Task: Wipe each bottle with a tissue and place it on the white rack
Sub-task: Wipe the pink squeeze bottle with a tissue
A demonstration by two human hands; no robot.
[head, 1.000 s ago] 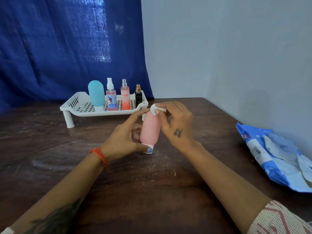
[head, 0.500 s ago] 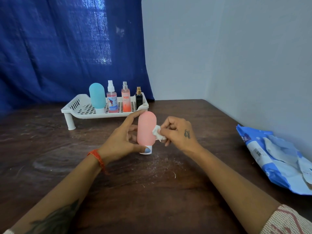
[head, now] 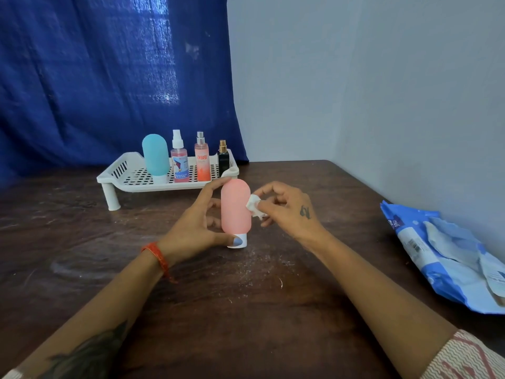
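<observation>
A pink squeeze bottle (head: 235,209) stands cap-down on the dark wooden table, just in front of the white rack (head: 131,177). My left hand (head: 196,228) grips it, forefinger on the rounded top and thumb on the white cap. My right hand (head: 287,209) pinches a small crumpled white tissue (head: 254,205) against the bottle's right side. On the rack stand a teal squeeze bottle (head: 155,157), a pink spray bottle (head: 179,162), an orange spray bottle (head: 202,160) and a small dark perfume bottle (head: 223,159).
A blue and white wipes pack (head: 448,258) lies at the table's right edge beside the grey wall. A blue curtain (head: 109,77) hangs behind the rack. The table (head: 246,310) carries white dust specks near the bottle.
My right hand brought the tissue down from the pink bottle's top to its right side. The bottle went from tilted to upright, and the left hand kept its grip.
</observation>
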